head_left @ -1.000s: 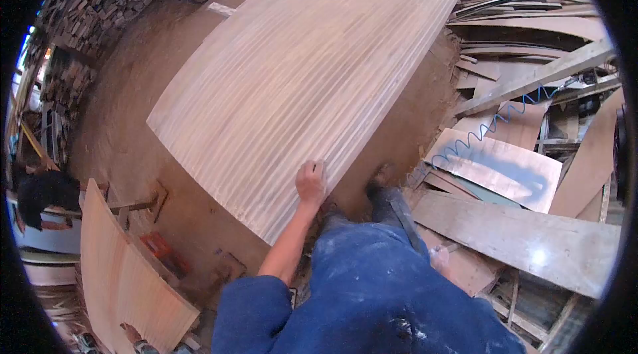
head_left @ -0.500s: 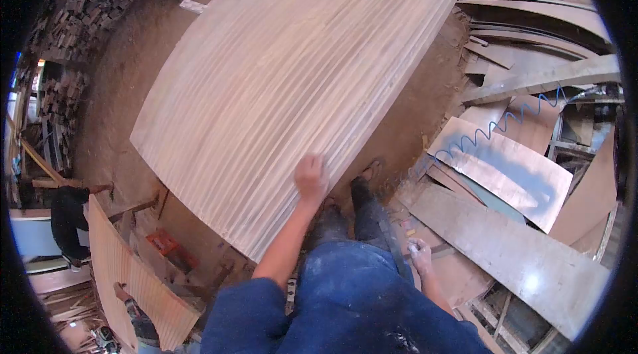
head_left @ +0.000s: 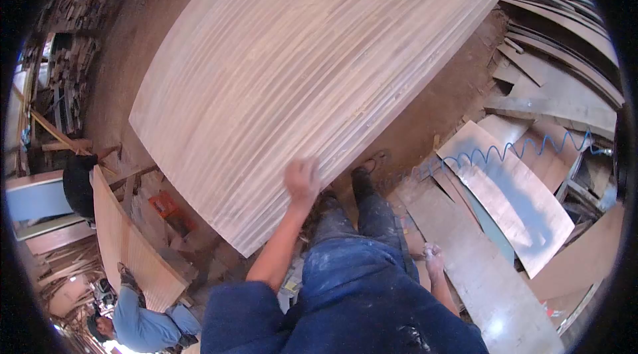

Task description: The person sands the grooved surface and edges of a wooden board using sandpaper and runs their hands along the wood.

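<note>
My left hand (head_left: pixel 302 180) is over the near edge of a large wooden panel (head_left: pixel 279 88) with striped grain. Motion smears its fingers, so I cannot tell whether they touch the surface or hold anything. Low at my right side hangs my right hand (head_left: pixel 433 258), whitened with dust. Its fingers are curled closed, and whatever may be inside them is hidden. Pale streaks run along the panel's length, and its near long edge lies just in front of my legs.
Coiled blue hose (head_left: pixel 525 148) stretches over a board with a grey patch (head_left: pixel 512 201) on my right. Scrap boards (head_left: pixel 472 267) lie beside me. At left, a person in a blue shirt (head_left: pixel 143 321) touches another striped panel (head_left: pixel 126 234); an orange box (head_left: pixel 171 211) sits nearby.
My view has shifted, so the surroundings appear displaced. My left hand has stayed near the panel's edge, moving slightly left in view. The person at left has come further into view.
</note>
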`<control>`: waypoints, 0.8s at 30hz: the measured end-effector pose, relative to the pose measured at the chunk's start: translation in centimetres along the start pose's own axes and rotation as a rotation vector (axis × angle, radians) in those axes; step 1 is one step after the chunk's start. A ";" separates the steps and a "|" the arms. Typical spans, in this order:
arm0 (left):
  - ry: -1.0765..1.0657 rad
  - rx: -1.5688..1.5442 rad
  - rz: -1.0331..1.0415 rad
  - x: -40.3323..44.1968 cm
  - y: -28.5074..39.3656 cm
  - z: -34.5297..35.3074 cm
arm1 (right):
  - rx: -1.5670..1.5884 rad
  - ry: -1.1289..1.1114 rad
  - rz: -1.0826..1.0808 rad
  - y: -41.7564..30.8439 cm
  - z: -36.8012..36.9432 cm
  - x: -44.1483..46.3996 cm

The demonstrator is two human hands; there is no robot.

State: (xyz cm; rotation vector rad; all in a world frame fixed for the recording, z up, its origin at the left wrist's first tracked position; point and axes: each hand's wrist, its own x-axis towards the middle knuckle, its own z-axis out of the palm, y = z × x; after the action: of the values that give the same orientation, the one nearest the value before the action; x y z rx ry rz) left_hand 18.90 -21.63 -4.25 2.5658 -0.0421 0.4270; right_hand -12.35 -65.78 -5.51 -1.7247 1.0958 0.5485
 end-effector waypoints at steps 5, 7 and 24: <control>-0.020 -0.068 0.080 12.2 8.6 9.0 | -0.350 -0.080 -0.092 -0.7 -3.0 7.4; -0.016 -0.020 0.063 9.5 6.9 7.8 | -0.253 -0.050 -0.177 -6.1 -3.2 8.0; -0.044 0.016 0.071 13.1 9.3 12.4 | -0.131 0.041 -0.190 -11.3 -5.6 6.5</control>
State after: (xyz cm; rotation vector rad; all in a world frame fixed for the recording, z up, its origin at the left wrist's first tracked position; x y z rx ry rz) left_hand 33.94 -35.23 -5.59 2.5959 -0.1466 0.3984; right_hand -0.07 -72.29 -2.56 -1.9381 0.9289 0.4764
